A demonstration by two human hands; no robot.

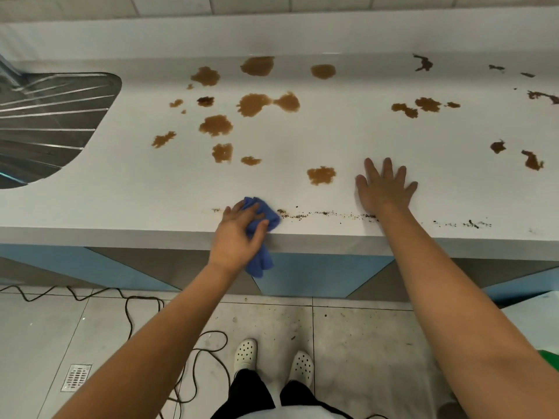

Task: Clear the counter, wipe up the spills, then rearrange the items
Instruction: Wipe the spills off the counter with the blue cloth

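My left hand grips a crumpled blue cloth at the front edge of the white counter; part of the cloth hangs over the edge. My right hand lies flat on the counter, fingers spread, holding nothing. Several brown spills dot the counter's middle and back, one just left of my right hand. Darker stains sit at the right. A line of dark crumbs runs along the front edge between my hands and on to the right.
A steel sink drainboard is set into the counter at the left. A raised white backsplash runs along the back. On the tiled floor lie a black cable and a drain grate. A green object shows at the lower right.
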